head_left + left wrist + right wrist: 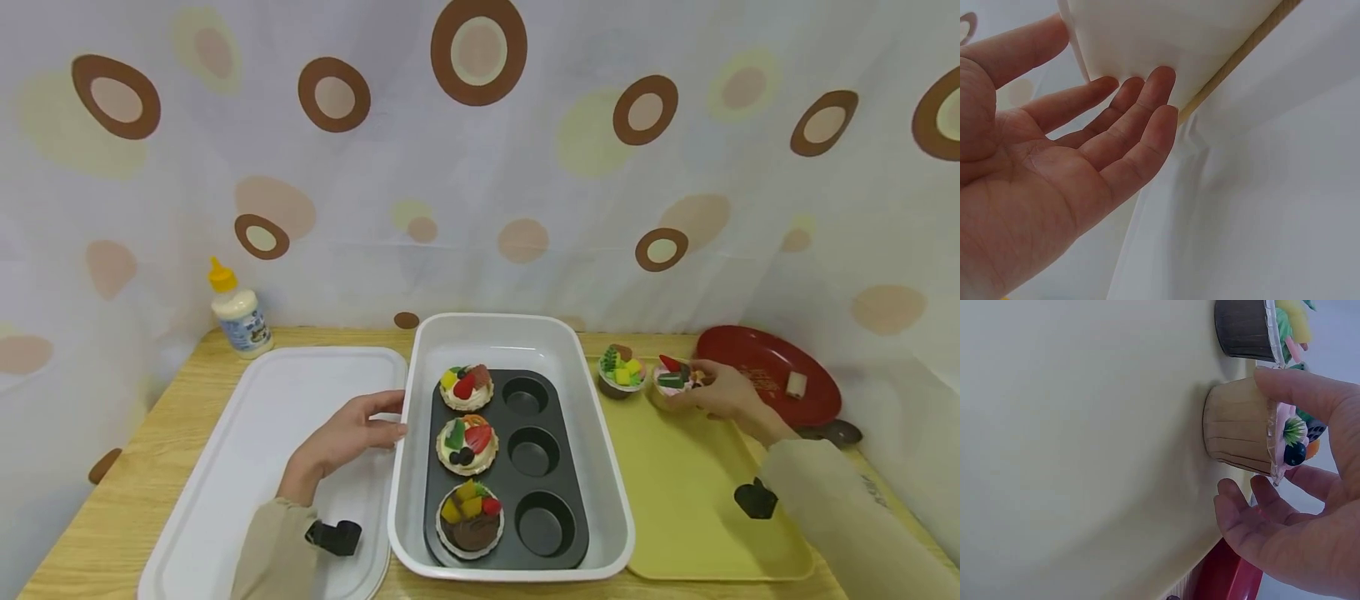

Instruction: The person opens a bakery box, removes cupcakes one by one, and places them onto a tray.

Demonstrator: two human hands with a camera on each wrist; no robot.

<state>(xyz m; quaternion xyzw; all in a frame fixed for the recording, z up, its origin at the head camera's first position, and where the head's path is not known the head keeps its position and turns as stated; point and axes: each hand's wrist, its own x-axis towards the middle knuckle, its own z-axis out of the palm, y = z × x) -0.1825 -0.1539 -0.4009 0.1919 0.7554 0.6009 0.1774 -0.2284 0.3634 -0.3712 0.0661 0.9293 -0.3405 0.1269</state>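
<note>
My left hand [347, 440] is beside the left wall of a white bin [609, 467], its fingertips touching it; the left wrist view shows the fingers [1129, 150] loosely bent against that wall. Inside the bin lies a dark muffin pan [517, 492] with three decorated tarts in its left column: a top one [467, 388], a middle one [467, 446] and a chocolate one [471, 521]. On a yellow tray [705, 517], my right hand [731, 400] holds a pink-topped cupcake [1238, 425] between thumb and index finger. A dark-cupped cupcake [622, 372] stands beside it.
A white tray [300, 400] lies left of the bin, under my left forearm. Behind it stands a bottle with a yellow cap [243, 321]. At the back right, a red pan [772, 367] with a small pale block on it lies by the patterned curtain [480, 167].
</note>
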